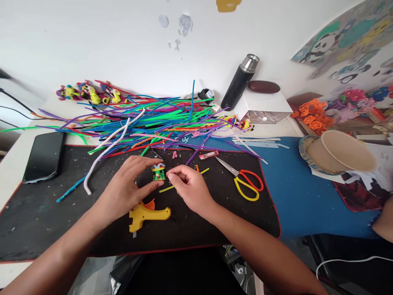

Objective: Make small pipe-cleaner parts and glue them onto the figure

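Observation:
My left hand [130,182] holds a small green, red and yellow figure [159,172] between thumb and fingers over the black mat [80,217]. Just to the right of the figure, my right hand [188,184] is closed in a pinch; whatever lies between its fingertips is too small to make out. Below my hands lies a yellow glue gun [149,216] with an orange trigger. Scissors [242,180] with red and yellow handles rest open to the right. Short yellow-green stems [166,189] lie near my right hand.
Colourful pipe cleaners [147,119] are heaped behind the mat. A phone [46,155] lies left. A black flask [240,82], a white box [264,108], a tape roll with a cup [348,150] and orange flowers [315,114] stand right. Part of another person's arm [383,221] shows at the right edge.

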Motion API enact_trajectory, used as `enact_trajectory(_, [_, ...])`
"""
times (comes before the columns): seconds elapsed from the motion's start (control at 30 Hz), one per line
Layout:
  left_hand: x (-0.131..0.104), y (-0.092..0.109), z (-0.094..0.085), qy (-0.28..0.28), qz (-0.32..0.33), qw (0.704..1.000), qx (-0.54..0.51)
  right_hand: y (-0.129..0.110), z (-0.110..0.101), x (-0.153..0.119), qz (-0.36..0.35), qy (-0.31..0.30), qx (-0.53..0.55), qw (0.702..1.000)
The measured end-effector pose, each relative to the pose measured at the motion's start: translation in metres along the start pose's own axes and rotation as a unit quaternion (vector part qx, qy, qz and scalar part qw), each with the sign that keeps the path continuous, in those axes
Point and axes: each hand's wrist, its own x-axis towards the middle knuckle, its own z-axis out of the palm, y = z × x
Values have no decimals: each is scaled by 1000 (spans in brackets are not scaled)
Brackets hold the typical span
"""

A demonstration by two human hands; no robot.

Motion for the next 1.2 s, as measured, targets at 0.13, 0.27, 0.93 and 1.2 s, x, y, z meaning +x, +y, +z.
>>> enact_trajectory(0.13, [0, 1, 0, 0, 5, 1000, 3, 1, 0, 0, 0, 1, -1, 1000])
enact_trajectory(0.27, [-1, 0, -1, 1, 2, 1000, 7, 0, 1, 1, 1, 1, 0, 1000])
enact_trajectory(0.93, [-1, 0, 1, 9, -32, 999, -20, 3, -1, -2, -18, 2, 43, 999])
enact_trajectory(1.2, [0, 1, 2, 4, -32, 999, -10, 5, 1, -3, -5, -4, 42, 999])
